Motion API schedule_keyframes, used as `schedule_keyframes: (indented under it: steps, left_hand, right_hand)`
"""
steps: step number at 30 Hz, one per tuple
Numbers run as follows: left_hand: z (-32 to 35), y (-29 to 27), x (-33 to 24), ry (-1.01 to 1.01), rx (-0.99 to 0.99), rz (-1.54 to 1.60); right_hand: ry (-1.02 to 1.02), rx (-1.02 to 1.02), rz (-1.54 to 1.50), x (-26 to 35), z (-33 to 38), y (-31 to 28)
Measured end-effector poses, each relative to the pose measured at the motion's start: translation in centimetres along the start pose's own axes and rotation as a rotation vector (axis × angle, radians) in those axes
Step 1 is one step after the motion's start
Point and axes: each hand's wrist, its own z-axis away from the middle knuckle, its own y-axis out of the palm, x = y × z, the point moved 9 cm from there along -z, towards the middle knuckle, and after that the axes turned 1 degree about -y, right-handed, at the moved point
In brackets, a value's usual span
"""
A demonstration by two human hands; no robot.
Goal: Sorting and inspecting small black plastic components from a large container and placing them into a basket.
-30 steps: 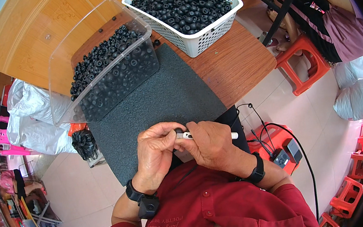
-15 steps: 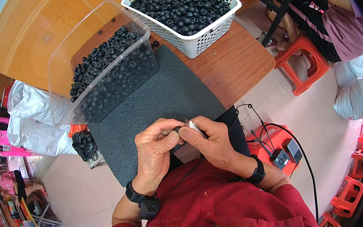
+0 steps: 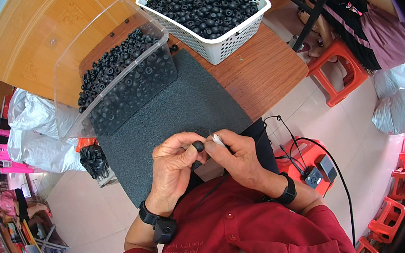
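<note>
Between the thumb and fingers of my left hand (image 3: 171,165) is a small round black rubber-like piece (image 3: 198,146), its smooth domed side showing. My right hand (image 3: 239,160) is closed round a slim tool with a white part (image 3: 218,139); a thin pointed tip seems to stick out of it towards the piece, though its kind is too small to make out. Both hands are close together above the near edge of a dark textured mat (image 3: 161,116). Beyond them, a clear plastic bin (image 3: 121,81) holds many similar black pieces.
A white perforated basket (image 3: 214,57) heaped with black pieces stands at the back of the brown table (image 3: 266,68). Black cables and a charger (image 3: 313,177) lie on a red stool at right. Another person (image 3: 352,27) sits at the far right. White sacks (image 3: 35,126) are at left.
The black piece has turned in my left fingers, so its round dome now shows. My right hand and the tool have drawn slightly away from it to the right.
</note>
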Motion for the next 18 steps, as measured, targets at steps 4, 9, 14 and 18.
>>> schedule_keyframes:
  steps: [4,9,14,18]
  left_hand:
    - [0.0,-0.3,-0.5,0.056,-0.051,-0.117]
    - [0.0,-0.3,-0.4,0.062,-0.063,-0.174]
    - [-0.2,0.2,0.0,0.048,-0.075,-0.155]
    - [-0.5,0.7,-0.2,0.012,-0.076,-0.079]
  right_hand:
    - [0.014,0.014,-0.028,-0.2,-0.1,0.3]
    - [-0.018,0.015,0.034,0.1,-0.1,0.1]
    - [0.038,0.004,0.029,0.0,-0.1,-0.4]
    - [0.023,0.003,0.055,0.7,0.0,-1.0]
